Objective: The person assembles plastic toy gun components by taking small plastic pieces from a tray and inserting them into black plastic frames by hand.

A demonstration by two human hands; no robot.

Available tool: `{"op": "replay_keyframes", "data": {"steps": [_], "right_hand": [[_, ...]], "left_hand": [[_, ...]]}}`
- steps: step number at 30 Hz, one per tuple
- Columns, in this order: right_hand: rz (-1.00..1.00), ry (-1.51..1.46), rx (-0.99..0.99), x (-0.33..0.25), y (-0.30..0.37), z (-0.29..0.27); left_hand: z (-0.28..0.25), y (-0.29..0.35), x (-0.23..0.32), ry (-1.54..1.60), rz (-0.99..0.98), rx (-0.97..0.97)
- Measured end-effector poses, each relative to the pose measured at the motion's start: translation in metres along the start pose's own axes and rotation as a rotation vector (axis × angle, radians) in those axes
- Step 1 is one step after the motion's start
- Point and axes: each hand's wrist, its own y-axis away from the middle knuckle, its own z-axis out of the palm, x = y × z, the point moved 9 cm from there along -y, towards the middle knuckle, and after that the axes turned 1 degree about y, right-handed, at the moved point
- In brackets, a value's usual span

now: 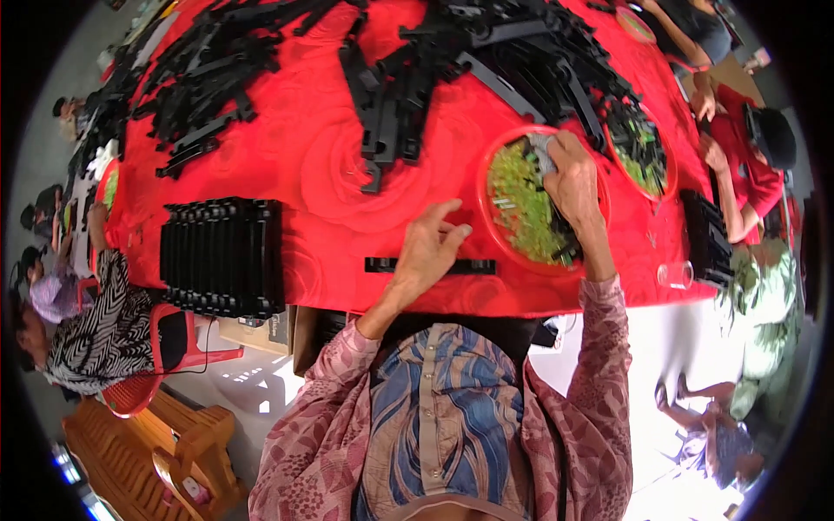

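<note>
Nearby — black strips [221, 256], red bowls [599, 187]

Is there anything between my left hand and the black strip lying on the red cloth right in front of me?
Nothing visible. The left hand already rests on the black strip, covering its middle, with only bare red cloth around it. The right hand is apart, in the red bowl of small green pieces.

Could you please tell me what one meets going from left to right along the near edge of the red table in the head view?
Stack of black bars → single black strip under the left hand → red bowl of green bits with the right hand in it → clear glass → second black stack.
</note>
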Motion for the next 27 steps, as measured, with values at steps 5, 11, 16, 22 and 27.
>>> {"op": "replay_keyframes", "data": {"steps": [5, 11, 16, 22, 27], "right_hand": [[0.623, -1.006, 0.216, 0.033, 0.030, 0.022], [0.789, -1.568, 0.203, 0.002, 0.048, 0.045], [0.920, -1.556, 0.076, -0.040, 0.057, 0.052], [0.538, -1.362, 0.121, -0.089, 0.048, 0.029], [0.480, -1.326, 0.031, -0.106, 0.046, 0.022]], "left_hand": [[-0.010, -0.002, -0.006, 0.086, 0.062, 0.077], [-0.027, 0.002, 0.023, 0.149, 0.145, 0.165], [-0.034, 0.010, 0.048, 0.334, 0.108, 0.149], [-0.037, 0.017, 0.056, 0.423, 0.181, 0.133], [-0.052, 0.026, 0.070, 0.255, 0.367, 0.185]]}}
